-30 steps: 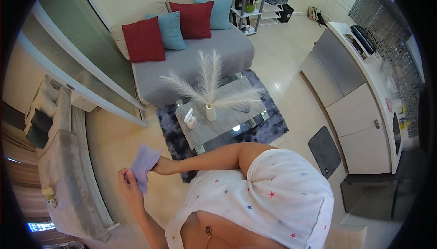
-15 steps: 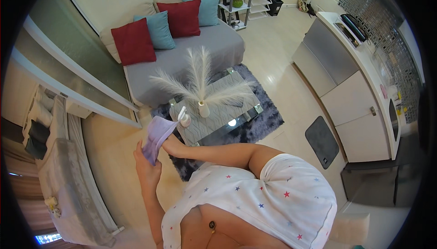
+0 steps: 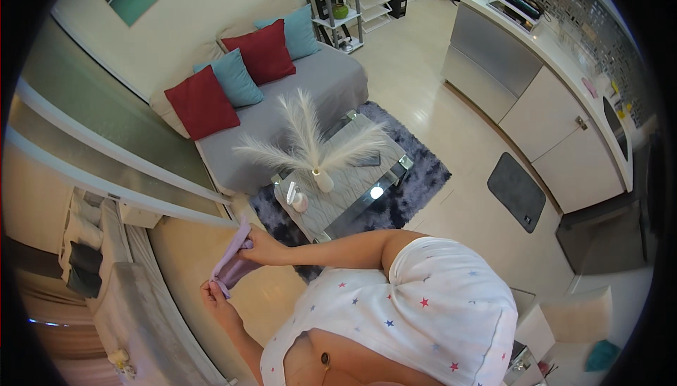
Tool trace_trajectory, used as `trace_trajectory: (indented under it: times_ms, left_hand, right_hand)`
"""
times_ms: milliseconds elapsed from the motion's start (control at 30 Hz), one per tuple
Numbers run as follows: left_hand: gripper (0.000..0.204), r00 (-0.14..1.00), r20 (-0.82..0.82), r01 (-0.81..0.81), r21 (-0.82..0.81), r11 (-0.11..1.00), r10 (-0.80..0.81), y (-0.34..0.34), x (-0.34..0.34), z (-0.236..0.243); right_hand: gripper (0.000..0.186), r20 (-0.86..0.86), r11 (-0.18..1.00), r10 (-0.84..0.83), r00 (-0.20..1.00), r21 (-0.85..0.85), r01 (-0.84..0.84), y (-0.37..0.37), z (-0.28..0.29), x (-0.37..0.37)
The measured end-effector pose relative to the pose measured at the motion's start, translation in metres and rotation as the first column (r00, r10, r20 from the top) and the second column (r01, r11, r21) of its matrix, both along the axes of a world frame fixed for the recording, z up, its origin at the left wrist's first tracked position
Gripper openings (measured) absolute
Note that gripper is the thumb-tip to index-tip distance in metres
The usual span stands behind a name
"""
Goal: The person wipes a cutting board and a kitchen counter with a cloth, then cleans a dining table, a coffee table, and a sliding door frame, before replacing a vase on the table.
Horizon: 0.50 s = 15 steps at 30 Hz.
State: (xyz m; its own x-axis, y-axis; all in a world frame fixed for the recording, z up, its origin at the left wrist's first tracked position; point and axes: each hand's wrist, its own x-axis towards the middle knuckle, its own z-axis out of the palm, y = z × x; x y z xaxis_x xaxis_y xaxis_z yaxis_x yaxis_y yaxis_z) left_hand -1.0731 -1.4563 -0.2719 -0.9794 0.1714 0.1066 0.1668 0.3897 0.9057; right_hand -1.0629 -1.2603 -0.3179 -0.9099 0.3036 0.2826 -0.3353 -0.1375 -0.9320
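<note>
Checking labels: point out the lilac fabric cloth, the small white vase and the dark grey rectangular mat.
Lilac fabric cloth (image 3: 230, 264), head view: middle of the fabric.
Small white vase (image 3: 324, 182), head view: its body.
Dark grey rectangular mat (image 3: 517, 192), head view: its centre.

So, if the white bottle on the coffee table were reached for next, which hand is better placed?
Likely the right hand: it shows nearer the white bottle, while the left hand sits lower and farther left. Both hold the purple cloth, so the right would have to let go.
</note>
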Motion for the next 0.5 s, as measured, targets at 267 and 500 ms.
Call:
trace_trajectory:
  times_ms: [267, 500]
  left_hand:
    - [0.030, 0.987, -0.127, 0.094, -0.059, 0.994, -0.101, 0.027, -0.008, 0.025]
    - [0.027, 0.975, -0.141, 0.146, -0.175, 0.974, -0.171, 0.034, -0.007, 0.010]
  right_hand:
    - [0.045, 0.037, 0.998, -0.002, 0.999, -0.066, 0.004, -0.007, 0.006, -0.001]
    - [0.039, 0.137, 0.992, -0.107, 0.985, -0.059, 0.116, 0.011, -0.012, 0.001]
